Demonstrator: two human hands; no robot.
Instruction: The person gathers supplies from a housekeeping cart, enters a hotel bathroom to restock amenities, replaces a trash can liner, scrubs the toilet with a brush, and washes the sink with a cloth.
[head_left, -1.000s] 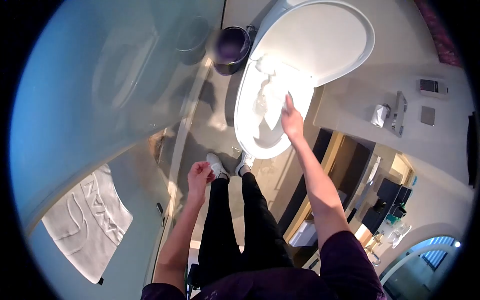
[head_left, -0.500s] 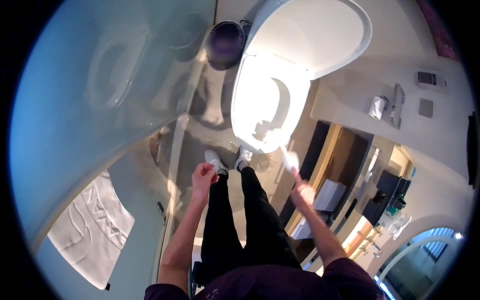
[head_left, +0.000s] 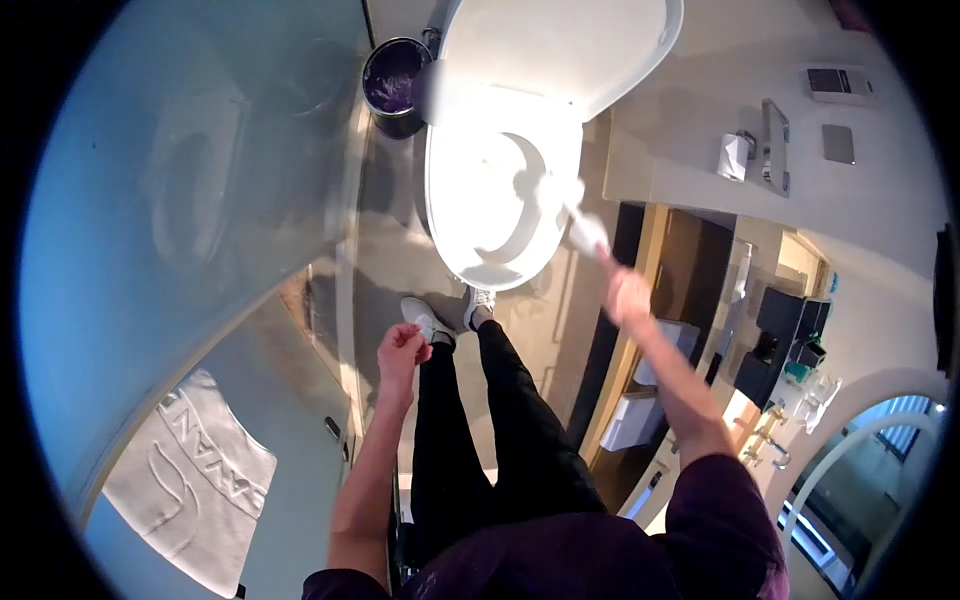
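In the head view my right hand [head_left: 628,298] is wrapped round the handle of a white toilet brush [head_left: 588,232]. Its pale head, blurred and overexposed, is over the right side of the seat of a white toilet [head_left: 447,215]. The toilet's lid [head_left: 560,45] stands raised at the far end. My left hand [head_left: 403,346] hangs in front of my shoes with its fingers curled together. Whether anything small is between those fingers cannot be made out.
A dark bin [head_left: 397,85] stands left of the toilet. A glass partition [head_left: 250,230] runs along the left, with a white towel [head_left: 190,480] near it. On the right are a toilet paper roll [head_left: 733,158], a metal bar [head_left: 774,150] and a shelved vanity [head_left: 640,420].
My right hand has moved forward with the toilet brush, whose head went from the seat's near rim to its right side. The view has shifted slightly; my left hand stays curled.
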